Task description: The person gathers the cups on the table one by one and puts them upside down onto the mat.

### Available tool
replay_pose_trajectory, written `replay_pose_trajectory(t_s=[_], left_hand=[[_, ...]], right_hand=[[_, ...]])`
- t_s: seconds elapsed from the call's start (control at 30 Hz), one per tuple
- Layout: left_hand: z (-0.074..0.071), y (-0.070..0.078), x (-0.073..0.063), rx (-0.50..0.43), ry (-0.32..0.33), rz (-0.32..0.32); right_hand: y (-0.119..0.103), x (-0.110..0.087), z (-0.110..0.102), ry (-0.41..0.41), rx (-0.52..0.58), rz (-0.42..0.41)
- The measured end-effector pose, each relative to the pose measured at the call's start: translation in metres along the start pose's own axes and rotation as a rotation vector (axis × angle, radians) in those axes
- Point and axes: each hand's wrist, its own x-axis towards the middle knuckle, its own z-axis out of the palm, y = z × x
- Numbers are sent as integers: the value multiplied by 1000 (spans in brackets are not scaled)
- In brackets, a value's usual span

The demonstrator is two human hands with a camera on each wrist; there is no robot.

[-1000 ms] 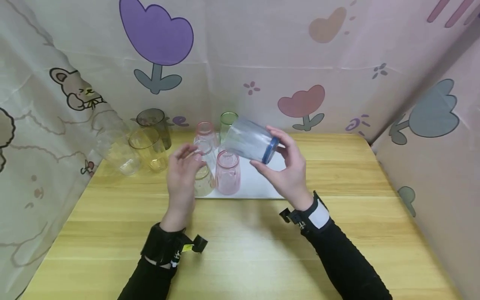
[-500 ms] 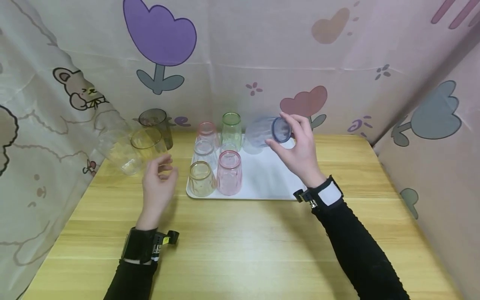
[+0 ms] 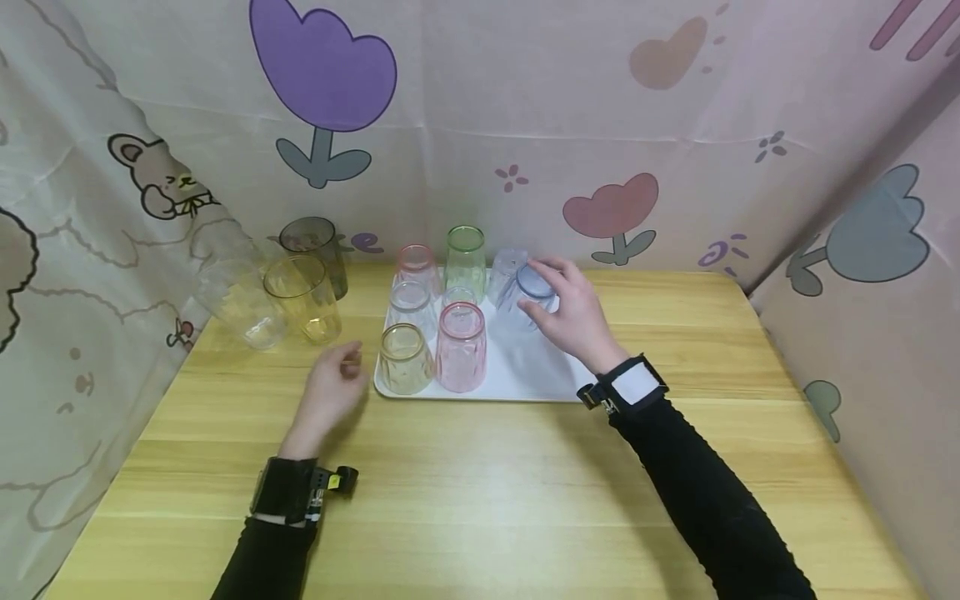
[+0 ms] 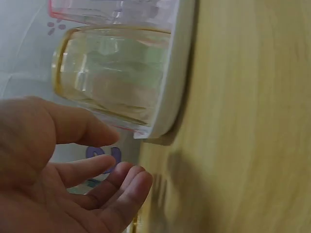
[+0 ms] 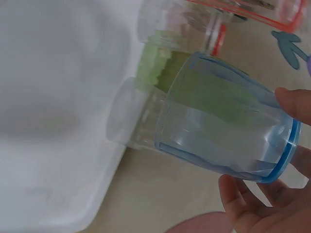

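Note:
My right hand (image 3: pixel 576 318) grips a clear blue glass (image 5: pixel 221 119) by its darker blue-ringed end, which faces up. In the right wrist view the glass hangs tilted over the white tray (image 5: pixel 53 160); whether it touches is hard to tell. A clear pale glass (image 3: pixel 506 268) stands just behind it. My left hand (image 3: pixel 330 387) is off the tray's left side, fingers loosely bent around nothing. Nearest to it on the tray are a yellow glass (image 3: pixel 406 367) and a pink glass (image 3: pixel 462 354).
Farther back on the tray stand a green glass (image 3: pixel 467 254), a small pink-rimmed glass (image 3: pixel 417 265) and clear ones. Left of the tray are a large yellow glass (image 3: pixel 303 300), a dark grey glass (image 3: pixel 318 250) and a tilted-looking clear glass (image 3: pixel 243 304). A patterned curtain (image 3: pixel 465 100) closes off the back.
My right hand carried the blue glass rightward, then lowered it toward the tray, turning it from lying sideways to nearly upright. My left hand drew back from the glasses, left and down.

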Motion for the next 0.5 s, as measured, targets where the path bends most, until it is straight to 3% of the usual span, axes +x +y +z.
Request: replay_pose_trajectory(t_s=[0.2,0.5], left_hand=[[9,-5,3,22,-24,3],[16,-5,4,60,-16,42]], right_hand=[[5,1,14,-87,-19,55],[11,2,35,-146,-55,84]])
